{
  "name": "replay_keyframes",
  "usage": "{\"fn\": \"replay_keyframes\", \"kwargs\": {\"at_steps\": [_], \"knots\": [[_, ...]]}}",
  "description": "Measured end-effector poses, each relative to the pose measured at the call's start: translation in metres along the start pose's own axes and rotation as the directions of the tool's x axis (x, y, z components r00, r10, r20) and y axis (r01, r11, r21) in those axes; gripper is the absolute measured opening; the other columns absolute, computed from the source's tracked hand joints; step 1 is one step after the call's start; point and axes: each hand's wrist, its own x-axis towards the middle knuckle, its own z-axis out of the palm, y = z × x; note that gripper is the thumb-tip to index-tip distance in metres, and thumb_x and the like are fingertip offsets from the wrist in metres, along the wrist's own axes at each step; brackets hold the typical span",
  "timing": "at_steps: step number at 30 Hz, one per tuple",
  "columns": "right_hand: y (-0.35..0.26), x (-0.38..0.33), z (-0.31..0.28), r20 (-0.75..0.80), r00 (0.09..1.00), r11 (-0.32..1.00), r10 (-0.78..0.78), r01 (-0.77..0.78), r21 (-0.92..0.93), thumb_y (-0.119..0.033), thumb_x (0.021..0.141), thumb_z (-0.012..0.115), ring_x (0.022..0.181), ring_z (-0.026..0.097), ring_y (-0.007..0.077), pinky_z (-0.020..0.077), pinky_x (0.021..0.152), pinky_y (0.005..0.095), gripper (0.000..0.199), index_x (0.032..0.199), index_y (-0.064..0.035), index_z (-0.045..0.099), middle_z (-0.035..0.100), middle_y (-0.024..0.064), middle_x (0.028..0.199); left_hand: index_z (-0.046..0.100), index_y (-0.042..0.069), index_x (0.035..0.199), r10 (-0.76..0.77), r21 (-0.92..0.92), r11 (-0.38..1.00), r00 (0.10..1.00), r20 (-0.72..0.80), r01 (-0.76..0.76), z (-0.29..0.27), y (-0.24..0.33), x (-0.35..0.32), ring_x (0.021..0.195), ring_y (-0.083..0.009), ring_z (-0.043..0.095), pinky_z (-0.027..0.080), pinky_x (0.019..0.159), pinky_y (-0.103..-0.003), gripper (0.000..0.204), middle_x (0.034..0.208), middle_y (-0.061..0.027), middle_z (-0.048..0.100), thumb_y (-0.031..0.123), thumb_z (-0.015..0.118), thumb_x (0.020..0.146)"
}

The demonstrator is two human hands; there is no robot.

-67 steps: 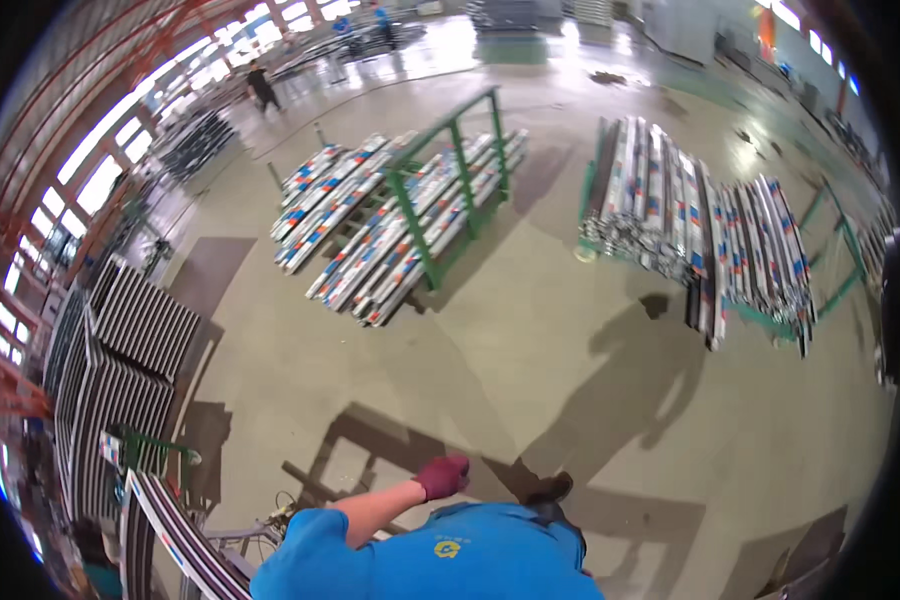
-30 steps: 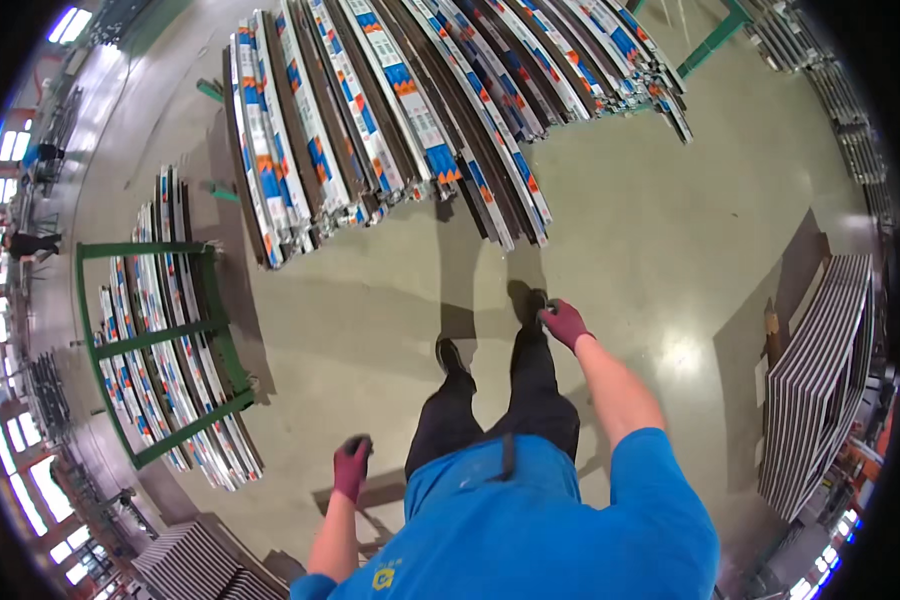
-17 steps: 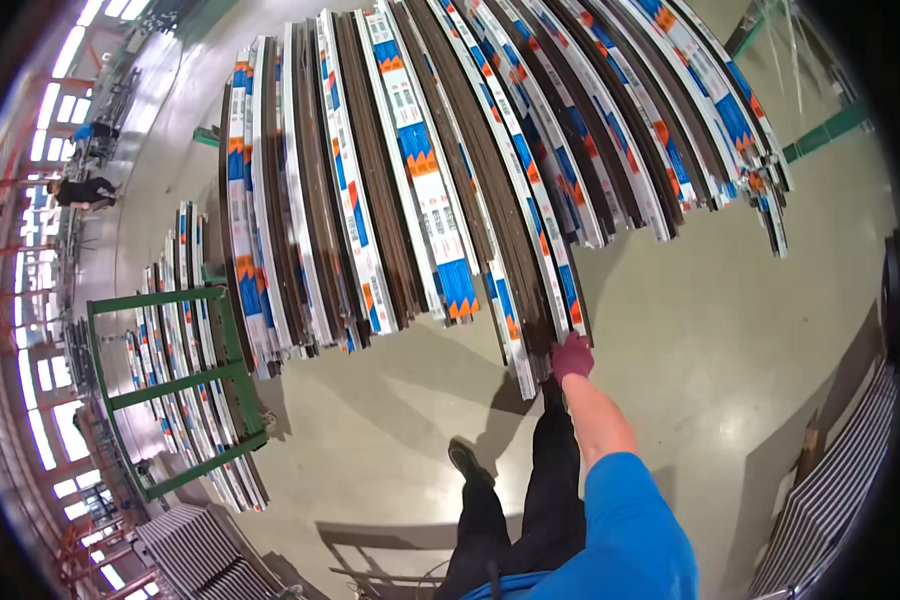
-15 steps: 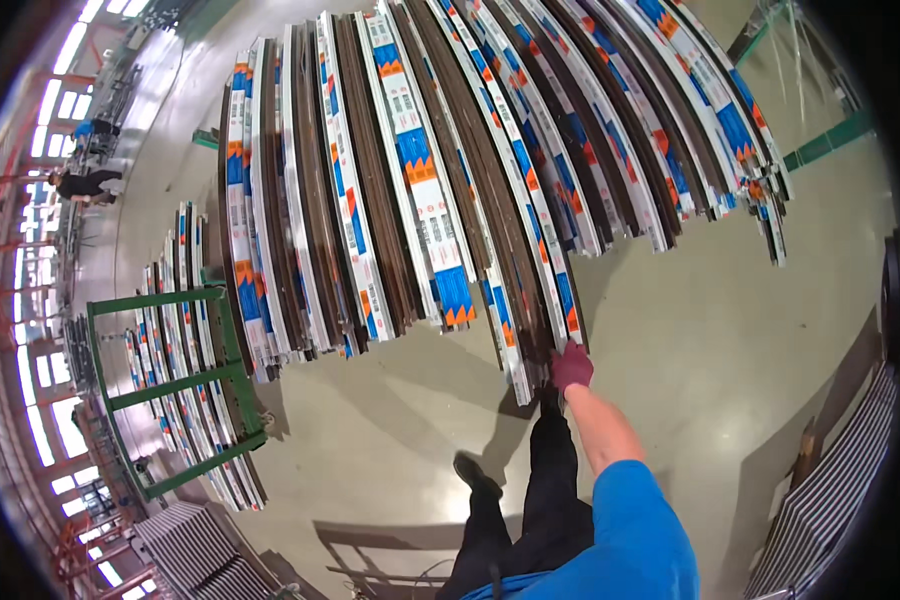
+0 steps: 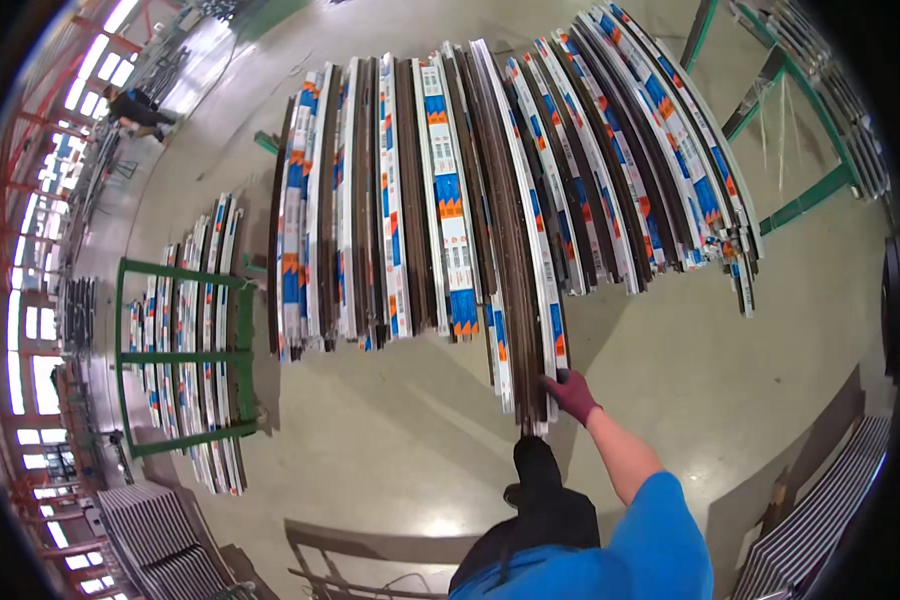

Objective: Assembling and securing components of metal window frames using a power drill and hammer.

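While the right hand (image 5: 571, 393), in a dark red glove, closes over the near end of a long dark brown bar (image 5: 510, 260), its fingers wrap the bar's end, which sits just above the person's shoe (image 5: 535, 465). The grasp looks closed around the end face and side; how tightly it clamps cannot be told. Holding at the very end gives the hand a free section to take, since the rest of the bar is hemmed in by its neighbours. The left hand is out of view.

Directly left and right of the grip lie white strips (image 5: 552, 300) with blue and orange printed film, touching the held bar. All are long, narrow, straight-sided lengths, probably extruded profiles; the fisheye view bends them. Brown ones look matte, the filmed ones smooth and glossy.

Further from the grip, the whole bundle (image 5: 440, 200) fans across the floor (image 5: 390, 440), a polished, pale, reflective surface. Lengths lie side by side, ends roughly aligned toward the person, so each end can be reached.

Far left of the grip stands a green metal rack (image 5: 182, 360) around another stack. At the far right lie grey ribbed stacks (image 5: 820, 520).
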Motion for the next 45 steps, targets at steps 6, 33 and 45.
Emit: {"fn": "replay_keyframes", "kwargs": {"at_steps": [6, 33, 45], "knots": [[-0.006, -0.021, 0.039, 0.200, 0.979, 0.997, 0.044, -0.055, 0.054, -0.046, 0.092, 0.076, 0.069, 0.064, 0.0146, 0.0504, 0.062, 0.0351, 0.046, 0.104, -0.0012, 0.074, 0.066, 0.0046, 0.076, 0.067, 0.007, 0.089, 0.069, -0.391, 0.914, 0.992, -0.108, -0.106, 0.060, -0.049, -0.054, 0.078, -0.0200, 0.059, 0.051, 0.078, -0.042, 0.041, 0.088, -0.0097, 0.069, 0.045, 0.059, 0.101], [-0.324, -0.444, 0.119, 0.709, 0.513, 0.599, -0.484, -0.397, 0.696, -0.039, 0.107, 0.056, 0.126, 0.063, 0.0243, 0.0515, 0.110, 0.0420, 0.048, 0.142, -0.0060, 0.056, 0.065, 0.0099, 0.136, 0.050, -0.001, 0.144, 0.320, -0.157, 0.181, 0.209, -0.924, -0.971, -0.143, 0.329, -0.272, 0.119, -0.0313, 0.064, 0.051, 0.102, -0.041, 0.091, 0.127, -0.0187, 0.064, 0.023, 0.097, 0.069], [-0.277, -0.199, 0.090, 0.673, 0.265, -0.161, -0.690, 0.851, -0.500, -0.046, 0.069, 0.089, 0.143, 0.039, 0.0422, 0.0294, 0.121, 0.0565, 0.106, 0.152, -0.0008, 0.040, 0.045, 0.0234, 0.151, 0.071, 0.001, 0.117, -0.629, -0.309, 0.039, 0.216, -0.746, -0.950, -0.147, 0.172, -0.318, 0.096, -0.0139, 0.067, 0.056, 0.079, -0.031, 0.031, 0.104, -0.0057, 0.072, 0.020, 0.072, 0.093]]}}
